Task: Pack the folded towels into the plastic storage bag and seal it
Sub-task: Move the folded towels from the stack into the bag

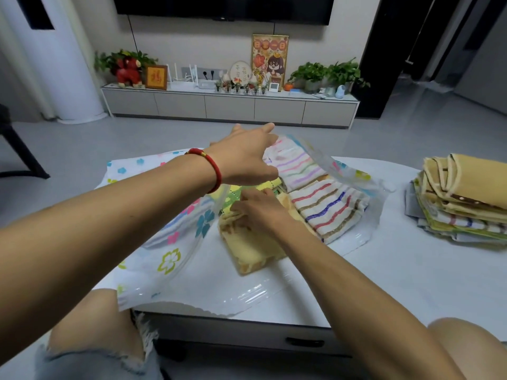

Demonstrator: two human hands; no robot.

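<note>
A clear plastic storage bag printed with coloured flowers lies open on the white table. My left hand holds the bag's upper sheet lifted, fingers spread. My right hand grips a folded yellow towel at the bag's mouth, partly inside. Deeper in the bag lie two white towels with coloured stripes, one near me and one behind it. A green-and-yellow towel shows between my hands.
A stack of several folded towels sits at the table's right side. The table's front edge is close to my knees. Beyond the table are grey floor, a low TV cabinet with plants and ornaments, and a white column.
</note>
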